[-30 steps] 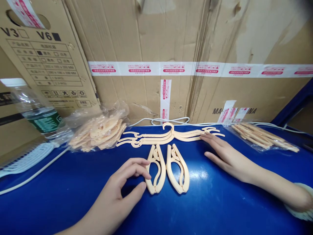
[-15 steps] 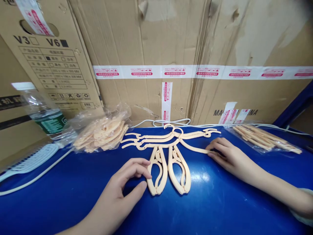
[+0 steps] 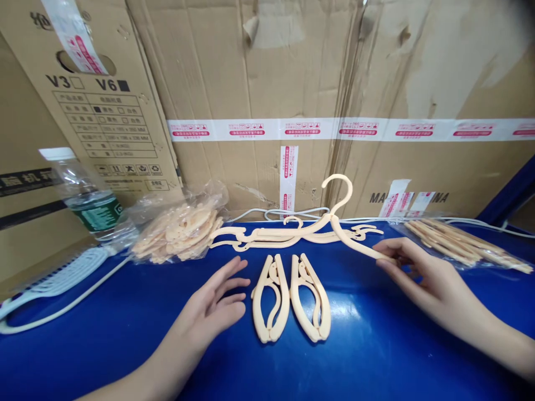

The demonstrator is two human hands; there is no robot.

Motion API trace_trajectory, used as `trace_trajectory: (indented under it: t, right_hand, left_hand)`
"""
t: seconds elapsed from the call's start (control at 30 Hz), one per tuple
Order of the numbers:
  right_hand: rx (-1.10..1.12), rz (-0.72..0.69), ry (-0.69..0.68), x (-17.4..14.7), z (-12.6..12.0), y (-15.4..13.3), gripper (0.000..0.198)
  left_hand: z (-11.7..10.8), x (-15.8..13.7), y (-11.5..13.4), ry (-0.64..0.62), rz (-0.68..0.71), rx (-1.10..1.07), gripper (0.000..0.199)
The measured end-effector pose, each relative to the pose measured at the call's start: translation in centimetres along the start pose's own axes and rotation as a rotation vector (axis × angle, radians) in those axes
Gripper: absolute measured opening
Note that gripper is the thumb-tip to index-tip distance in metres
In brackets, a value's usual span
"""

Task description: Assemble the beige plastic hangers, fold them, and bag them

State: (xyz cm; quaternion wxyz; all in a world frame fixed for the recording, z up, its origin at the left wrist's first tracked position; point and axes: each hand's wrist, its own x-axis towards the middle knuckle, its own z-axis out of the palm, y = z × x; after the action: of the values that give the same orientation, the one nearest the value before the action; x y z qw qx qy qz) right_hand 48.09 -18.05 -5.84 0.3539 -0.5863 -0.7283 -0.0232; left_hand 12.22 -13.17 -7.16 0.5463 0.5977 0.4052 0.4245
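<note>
Cardboard boxes (image 3: pixel 267 83), water bottle (image 3: pixel 86 195), bagged parts (image 3: pixel 179 228)

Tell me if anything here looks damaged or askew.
The cardboard boxes behind the blue table are creased and torn. The right hand holds one hanger tilted up off the flat pile.

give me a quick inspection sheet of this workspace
surface: blue table, glossy, glare near its middle
job's things: hanger lifted by one arm; more hangers flat behind; two folded clips side by side
clutter: two clear bags of parts, water bottle, white ribbed piece
hands: right hand pinches the hanger arm; left hand open beside the left clip, contact unclear
cables: white cable along the back edge
surroundings: taped cardboard boxes behind
</note>
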Motion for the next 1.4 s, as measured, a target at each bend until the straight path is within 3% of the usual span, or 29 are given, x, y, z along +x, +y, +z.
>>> trace_trajectory:
  t: [0.17,0.33,0.43,0.67,0.97,1.17,1.27,1.4]
  right_hand:
    - [-0.019,-0.135,-0.103,-0.3,-0.3,-1.0,0.018]
    - [0.018,-0.218,-0.177,-0.6,0.0,-2.1,0.022]
    - [0.039,-0.219,-0.204,-0.9,0.2,-2.8,0.027]
    - [-0.104,-0.352,-0.127,-1.2,0.0,-2.3,0.034]
    - [-0.430,-0.457,0.107,-2.1,-1.1,-2.8,0.051]
    - [-0.588,-0.419,0.093,-2.4,-1.0,-2.7,0.038]
    - [-0.548,-0.387,0.095,-2.3,-0.4,-2.7,0.036]
    - [-0.295,-0.354,0.112,-1.9,0.1,-3.4,0.024]
  left_hand:
    - [-0.1,0.0,-0.2,-0.004,0.006,-0.051,0.073]
    - [0.0,-1.2,0.2,-0.125,0.009,0.219,0.070]
    - [0.4,-1.4,0.7,-0.134,0.049,0.311,0.063]
    - [0.7,-0.3,1.1,-0.025,0.081,0.278,0.031]
    - [1.1,-0.3,2.3,-0.054,0.041,0.255,0.032]
    - [1.1,-0.3,2.1,-0.051,0.022,0.235,0.033]
    - [1.2,-0.2,2.2,-0.035,0.016,0.239,0.034]
    - [1.3,-0.2,2.2,0.001,0.009,0.224,0.036]
